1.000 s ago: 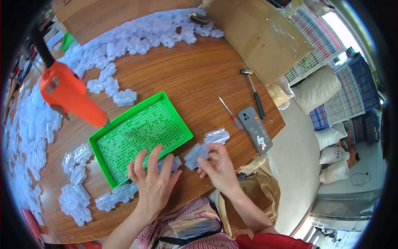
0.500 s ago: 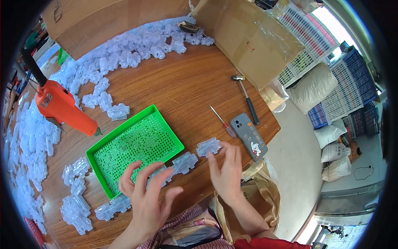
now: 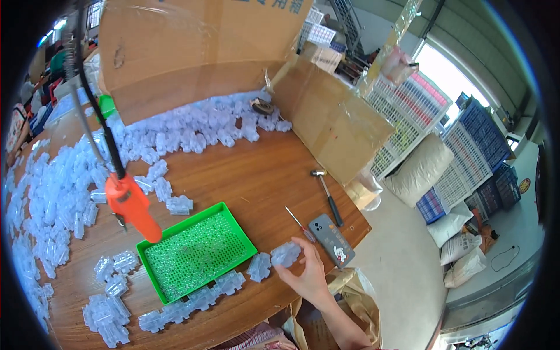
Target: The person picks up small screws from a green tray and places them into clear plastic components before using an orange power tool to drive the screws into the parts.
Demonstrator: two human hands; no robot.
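My right hand (image 3: 307,276) has its thumb and fingers around a clear plastic piece (image 3: 286,255) at the table's near edge. My left hand is out of view. Another clear piece (image 3: 258,267) lies just left of the held one, and a row of similar clear pieces (image 3: 203,298) continues along the near side of a green tray (image 3: 240,228). Many small shiny parts, too small to make out, cover the perforated tray floor. An orange electric screwdriver (image 3: 134,210) hangs on its cable over the tray's left corner.
Heaps of clear pieces (image 3: 64,181) spread over the left and back, against cardboard (image 3: 192,58). A small cluster (image 3: 108,318) lies near left. A hammer (image 3: 328,198), a red-handled screwdriver (image 3: 300,224) and a phone (image 3: 331,240) lie at right. An open paper bag (image 3: 356,303) stands beside the table edge.
My left hand has left the view from over the tray's near side. My right hand stays at the rightmost piece. The view has tilted upward, showing more of the cardboard and room.
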